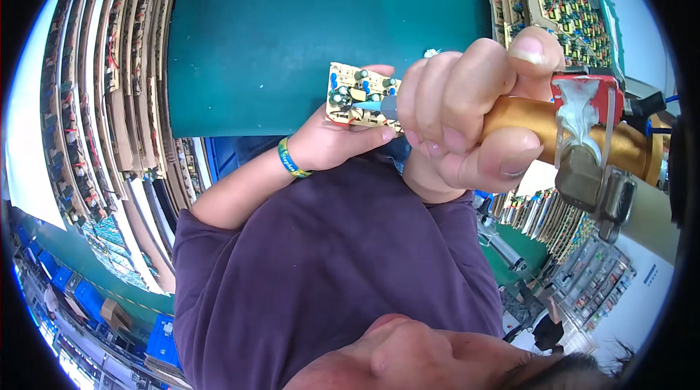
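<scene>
My left hand (332, 145), with a patterned wristband, grips a small tan circuit board (350, 83) by its edges, thumb along the near side. Green, blue and black components stand on the board, and a red wire runs along its near-left edge. My right hand (467, 109) is wrapped round a glue dispensing gun (521, 118) with a gold barrel. The gun's pale tapered nozzle (368, 106) points left over the board, its tip among the components; whether it touches them I cannot tell. White residue coats the red and metal parts on the gun's right side.
A green work mat (292, 32) covers the table, with a small white scrap (432, 53) beyond my right hand. Stacked boards with cardboard layers (135, 62) line the left side. More populated circuit boards (561, 3) are stacked at the far right. Blue bins (162, 339) stand at the lower left.
</scene>
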Demonstrator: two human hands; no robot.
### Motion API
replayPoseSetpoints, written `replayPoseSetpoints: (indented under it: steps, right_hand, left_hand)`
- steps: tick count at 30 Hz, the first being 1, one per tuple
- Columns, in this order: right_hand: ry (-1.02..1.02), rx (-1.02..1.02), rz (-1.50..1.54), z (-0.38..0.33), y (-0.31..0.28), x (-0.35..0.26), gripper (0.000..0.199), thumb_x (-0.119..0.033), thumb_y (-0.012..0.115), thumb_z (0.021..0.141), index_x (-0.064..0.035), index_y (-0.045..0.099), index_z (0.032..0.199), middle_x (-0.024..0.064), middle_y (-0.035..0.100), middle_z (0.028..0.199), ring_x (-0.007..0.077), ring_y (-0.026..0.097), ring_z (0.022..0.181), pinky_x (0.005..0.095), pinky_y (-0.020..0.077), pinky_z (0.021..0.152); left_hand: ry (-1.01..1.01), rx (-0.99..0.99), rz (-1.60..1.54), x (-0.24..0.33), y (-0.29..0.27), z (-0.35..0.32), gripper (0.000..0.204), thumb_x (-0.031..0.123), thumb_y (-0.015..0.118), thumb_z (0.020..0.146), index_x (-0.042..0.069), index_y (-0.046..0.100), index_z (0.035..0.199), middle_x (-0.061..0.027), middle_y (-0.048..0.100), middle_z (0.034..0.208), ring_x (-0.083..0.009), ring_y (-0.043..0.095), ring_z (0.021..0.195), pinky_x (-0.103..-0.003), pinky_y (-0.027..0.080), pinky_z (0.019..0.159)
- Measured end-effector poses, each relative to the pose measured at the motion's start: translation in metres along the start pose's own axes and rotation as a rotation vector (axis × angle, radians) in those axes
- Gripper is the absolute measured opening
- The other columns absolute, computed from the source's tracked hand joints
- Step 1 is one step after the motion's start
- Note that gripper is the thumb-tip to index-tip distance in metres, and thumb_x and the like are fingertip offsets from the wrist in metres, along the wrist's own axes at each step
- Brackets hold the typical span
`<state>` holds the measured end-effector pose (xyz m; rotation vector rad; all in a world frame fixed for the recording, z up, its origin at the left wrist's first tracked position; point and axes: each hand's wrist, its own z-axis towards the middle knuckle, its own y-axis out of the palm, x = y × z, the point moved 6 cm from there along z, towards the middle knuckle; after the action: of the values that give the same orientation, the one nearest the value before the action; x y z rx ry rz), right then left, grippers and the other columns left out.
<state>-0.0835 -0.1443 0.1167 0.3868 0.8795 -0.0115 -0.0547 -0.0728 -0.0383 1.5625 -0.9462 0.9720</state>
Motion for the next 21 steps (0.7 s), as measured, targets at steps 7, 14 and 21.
replayPoseSetpoints:
  steps: [7,14,21]
  right_hand:
    - [0.039,0.070,-0.056,-0.006,-0.011,-0.008,0.060,-0.036,0.057,0.091,-0.0065,0.028,0.135,0.0007,0.046,0.068,0.0091,0.042,0.048,0.0236,0.0384,0.043]
    - [0.054,0.123,-0.092,-0.013,-0.020,-0.010,0.064,-0.036,0.058,0.091,-0.0045,0.025,0.136,0.0015,0.046,0.069,0.0093,0.042,0.048,0.0232,0.0387,0.041]
    - [0.048,0.103,-0.040,-0.016,-0.022,-0.010,0.058,-0.035,0.058,0.091,-0.0053,0.030,0.132,0.0009,0.045,0.067,0.0090,0.041,0.048,0.0230,0.0384,0.042]
  left_hand:
    - [0.053,0.019,-0.027,0.007,0.001,-0.004,0.066,-0.002,0.064,0.082,0.006,0.030,0.138,-0.0020,0.058,0.106,-0.0076,0.058,0.092,-0.023,0.049,0.077]
    - [0.083,0.043,-0.298,0.008,-0.002,-0.005,0.066,-0.005,0.062,0.082,0.005,0.029,0.138,-0.0046,0.057,0.112,-0.0104,0.058,0.100,-0.026,0.049,0.083]
    - [0.091,0.033,-0.289,0.011,-0.001,-0.007,0.067,-0.006,0.063,0.081,0.006,0.030,0.139,-0.0026,0.056,0.114,-0.0086,0.056,0.101,-0.024,0.046,0.087]
